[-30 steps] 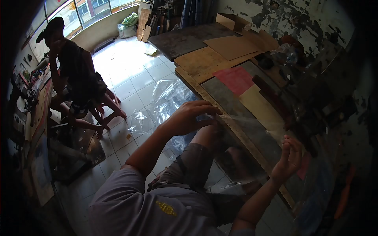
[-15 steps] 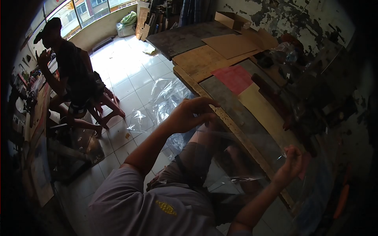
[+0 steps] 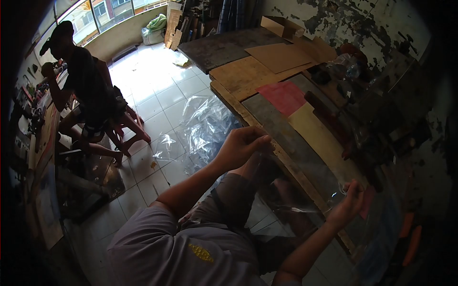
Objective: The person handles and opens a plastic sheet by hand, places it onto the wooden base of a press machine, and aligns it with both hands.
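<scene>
A clear plastic sheet [image 3: 303,178] is stretched between my two hands, over my lap and the workbench edge. My left hand [image 3: 245,145] pinches its left end with thumb and fingers pressed together. At the other end, my right hand [image 3: 348,202] has its fingers closed on the sheet. More crumpled clear plastic [image 3: 205,126] lies on the floor tiles beside my left forearm. The workbench [image 3: 262,114] runs just beyond both hands, with a red sheet [image 3: 282,97] and a tan strip [image 3: 324,138] on it.
A person [image 3: 90,81] in dark clothes sits on a stool at a cluttered side bench [image 3: 47,133] on the left. Cardboard [image 3: 281,56] and an open box [image 3: 281,27] lie at the bench's far end. Orange-handled items [image 3: 412,245] are at the far right.
My left hand has turned and closed into a tighter pinch. My right hand has moved slightly lower, the sheet moving with both. The other person's raised hand has come down from the face.
</scene>
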A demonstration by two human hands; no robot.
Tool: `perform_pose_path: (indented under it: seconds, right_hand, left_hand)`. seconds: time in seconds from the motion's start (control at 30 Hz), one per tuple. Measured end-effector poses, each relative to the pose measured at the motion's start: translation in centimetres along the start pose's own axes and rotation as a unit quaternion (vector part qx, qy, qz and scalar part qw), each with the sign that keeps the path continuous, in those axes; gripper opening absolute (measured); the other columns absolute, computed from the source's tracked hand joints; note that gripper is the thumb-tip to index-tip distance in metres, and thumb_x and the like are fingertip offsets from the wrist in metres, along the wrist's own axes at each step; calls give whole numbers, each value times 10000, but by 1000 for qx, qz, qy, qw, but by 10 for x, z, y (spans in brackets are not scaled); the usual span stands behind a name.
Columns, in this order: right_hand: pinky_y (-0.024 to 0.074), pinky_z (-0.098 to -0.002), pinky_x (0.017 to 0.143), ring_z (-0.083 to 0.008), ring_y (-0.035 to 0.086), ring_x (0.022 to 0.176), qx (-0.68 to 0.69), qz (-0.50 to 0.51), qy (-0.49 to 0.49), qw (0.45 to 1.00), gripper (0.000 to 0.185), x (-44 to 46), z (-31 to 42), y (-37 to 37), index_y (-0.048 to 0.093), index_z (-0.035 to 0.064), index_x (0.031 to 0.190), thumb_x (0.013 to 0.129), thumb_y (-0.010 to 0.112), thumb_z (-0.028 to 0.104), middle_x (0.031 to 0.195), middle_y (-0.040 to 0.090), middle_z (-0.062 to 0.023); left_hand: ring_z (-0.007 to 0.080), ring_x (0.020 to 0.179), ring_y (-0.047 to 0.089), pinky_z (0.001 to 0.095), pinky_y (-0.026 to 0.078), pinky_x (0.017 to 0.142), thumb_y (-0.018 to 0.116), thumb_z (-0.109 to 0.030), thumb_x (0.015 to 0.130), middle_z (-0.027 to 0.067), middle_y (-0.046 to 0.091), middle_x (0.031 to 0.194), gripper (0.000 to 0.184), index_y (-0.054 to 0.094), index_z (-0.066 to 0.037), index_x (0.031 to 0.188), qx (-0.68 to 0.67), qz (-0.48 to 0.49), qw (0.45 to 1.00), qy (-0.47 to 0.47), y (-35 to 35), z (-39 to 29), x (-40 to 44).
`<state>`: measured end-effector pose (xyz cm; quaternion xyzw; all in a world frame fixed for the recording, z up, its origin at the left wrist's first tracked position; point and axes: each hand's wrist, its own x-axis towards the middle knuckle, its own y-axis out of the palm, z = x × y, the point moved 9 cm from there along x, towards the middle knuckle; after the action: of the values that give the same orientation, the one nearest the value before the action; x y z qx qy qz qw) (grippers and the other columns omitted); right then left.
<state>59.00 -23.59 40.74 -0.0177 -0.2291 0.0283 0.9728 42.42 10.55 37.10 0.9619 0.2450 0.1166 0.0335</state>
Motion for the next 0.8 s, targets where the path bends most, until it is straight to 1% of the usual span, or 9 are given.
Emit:
perform_pose_path:
  seconds: [0.1,0.2,0.3,0.4,0.5,0.6,0.7,0.8]
  right_hand:
    - [464,-318,918,-160,595,952,24,14,3,1000,272,0,3,3,645,-17,1072,1041,654,253,1000,635,-64]
    - [456,-310,930,-151,596,970,15,52,2,999,293,3,4,2,646,-15,1090,1025,684,268,1016,640,-56]
    - [457,-299,932,-137,601,975,-1,75,10,997,307,6,6,0,655,-20,1083,1017,699,276,1016,650,-52]
    - [458,-286,932,-124,605,976,-10,107,17,994,314,5,12,5,666,-23,1066,1018,699,285,1006,658,-46]
    - [460,-277,925,-117,608,965,-3,137,42,990,314,5,7,10,667,-22,1035,1015,703,289,994,662,-45]
    - [452,-280,940,-120,605,981,20,176,46,983,312,5,4,14,663,-13,1023,1012,705,296,996,663,-46]
    - [442,-292,957,-125,599,996,47,176,30,983,309,5,9,17,661,-4,1009,1012,703,302,990,666,-48]
    - [435,-303,968,-131,594,1006,56,188,9,981,318,7,16,19,666,2,1010,1009,705,318,982,669,-48]
  left_hand:
    - [145,912,724,300,567,812,637,-202,1050,94,765,993,249,694,24,1138,-14,-13,1000,21,-1,-3,2]
    - [156,935,733,309,567,823,581,-177,1077,101,765,991,244,677,17,1191,-25,-6,997,73,2,-27,-2]
    - [167,951,737,317,567,837,533,-165,1096,108,764,1006,266,641,11,1264,-35,17,995,89,6,-40,-6]
    - [176,958,740,325,572,840,505,-154,1104,118,764,1024,282,610,10,1309,-35,14,994,98,7,-51,-12]
    - [194,977,743,328,578,850,498,-147,1105,137,764,1035,280,609,16,1305,-29,3,993,113,5,-56,-15]
    - [215,996,746,338,583,871,498,-139,1103,160,762,1053,281,606,23,1306,-46,4,991,124,2,-56,-16]
    - [229,1000,748,347,584,891,509,-135,1099,178,758,1073,282,606,30,1305,-52,-5,992,115,-1,-58,-18]
    - [233,1003,750,350,588,890,515,-139,1097,183,757,1083,281,613,34,1296,-50,-10,990,130,-1,-65,-19]
